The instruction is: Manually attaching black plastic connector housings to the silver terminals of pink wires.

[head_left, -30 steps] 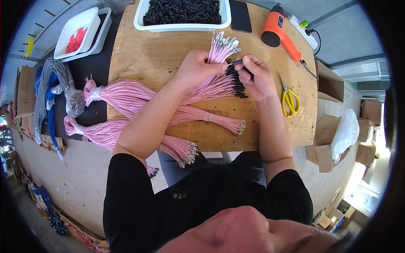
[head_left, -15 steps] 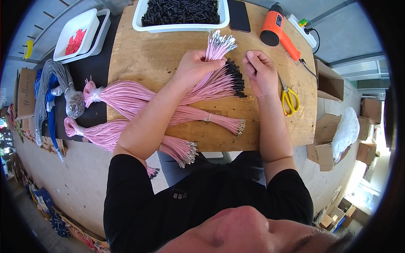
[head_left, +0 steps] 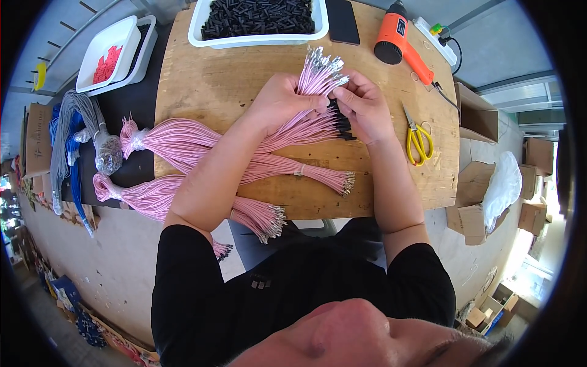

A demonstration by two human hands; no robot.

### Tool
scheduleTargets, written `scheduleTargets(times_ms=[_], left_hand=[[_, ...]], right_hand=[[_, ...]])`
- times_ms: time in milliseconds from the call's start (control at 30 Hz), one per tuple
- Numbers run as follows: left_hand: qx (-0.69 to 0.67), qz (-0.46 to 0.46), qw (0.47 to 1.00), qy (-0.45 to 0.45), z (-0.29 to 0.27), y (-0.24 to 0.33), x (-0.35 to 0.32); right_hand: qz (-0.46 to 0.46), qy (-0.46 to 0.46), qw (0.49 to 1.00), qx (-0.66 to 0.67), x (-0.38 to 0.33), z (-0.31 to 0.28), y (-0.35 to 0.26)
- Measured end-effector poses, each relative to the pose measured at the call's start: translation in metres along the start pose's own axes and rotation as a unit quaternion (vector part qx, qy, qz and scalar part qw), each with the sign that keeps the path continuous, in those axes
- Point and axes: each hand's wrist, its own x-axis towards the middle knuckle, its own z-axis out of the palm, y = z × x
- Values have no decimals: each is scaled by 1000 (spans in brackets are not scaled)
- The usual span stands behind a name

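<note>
My left hand (head_left: 287, 101) is closed round a bunch of pink wires (head_left: 310, 82), whose bare metal terminals point away from me. Beside it, my right hand (head_left: 364, 107) has its thumb and forefinger pinched at the right edge of the terminals. What sits between those fingertips is too small to make out. Below the hands, other wires of the same bundle end in black sleeves (head_left: 342, 125), partly covered by my right hand. Nearer to me lie two more pink wire bundles, one tied (head_left: 281, 168) and one (head_left: 260, 214) at the table's front edge.
At the back stands a white tray of black sleeves (head_left: 194, 33), with a phone (head_left: 343, 23) next to it. An orange heat gun (head_left: 397, 40) and yellow-handled scissors (head_left: 417, 144) lie at right. Far left are a white tray with red sleeves (head_left: 125, 37) and grey wires (head_left: 76, 110).
My right hand has moved left, from apart beside the bundle to its terminals, with the fingertips now at them. My left hand keeps its hold on the wires.
</note>
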Motion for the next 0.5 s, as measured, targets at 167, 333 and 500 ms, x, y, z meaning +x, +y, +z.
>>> scheduleTargets(times_ms=[167,333,500], left_hand=[[-6,-5,1000,-14,0,-1,1],[-54,-4,998,22,1,-2,0],[-37,3,999,30,0,-4,2]], right_hand=[[-44,7,999,-18,-1,-2,1],[-50,51,994,-80,-1,-1,-4],[-61,59,995,-55,-2,-3,-3]])
